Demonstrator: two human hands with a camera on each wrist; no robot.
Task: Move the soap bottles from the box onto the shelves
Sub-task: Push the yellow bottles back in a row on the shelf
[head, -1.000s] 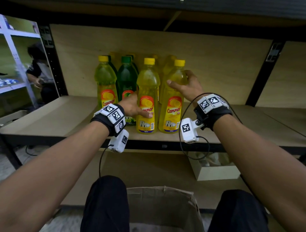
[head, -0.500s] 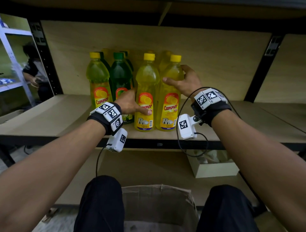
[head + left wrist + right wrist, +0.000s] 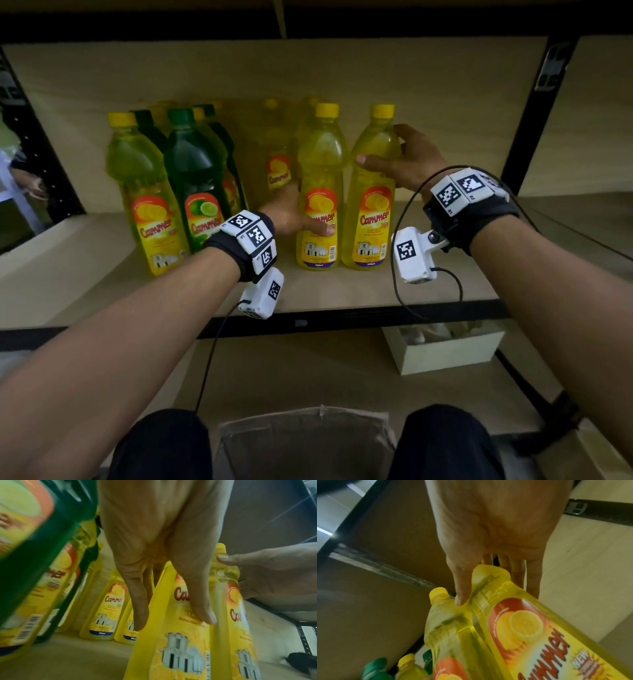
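Observation:
Two yellow soap bottles stand side by side on the wooden shelf (image 3: 342, 291). My left hand (image 3: 294, 216) grips the left yellow bottle (image 3: 318, 171) low on its label, thumb across the front and fingers behind it. My right hand (image 3: 407, 161) holds the right yellow bottle (image 3: 373, 212) by its shoulder. In the left wrist view my left hand (image 3: 163, 561) wraps the left yellow bottle (image 3: 180, 635). In the right wrist view my right hand (image 3: 491, 547) grips the right yellow bottle (image 3: 530, 628) under its cap. The cardboard box (image 3: 305, 442) sits between my knees.
Further yellow and green bottles (image 3: 195, 178) stand at the left and back of the shelf. A black upright (image 3: 534, 113) bounds the shelf on the right. A white box (image 3: 445, 349) sits on the lower shelf. Another person (image 3: 20, 178) is at far left.
Both held yellow bottles have shifted right, away from the green bottle, and a gap now shows bottles behind. Both hands keep their grips.

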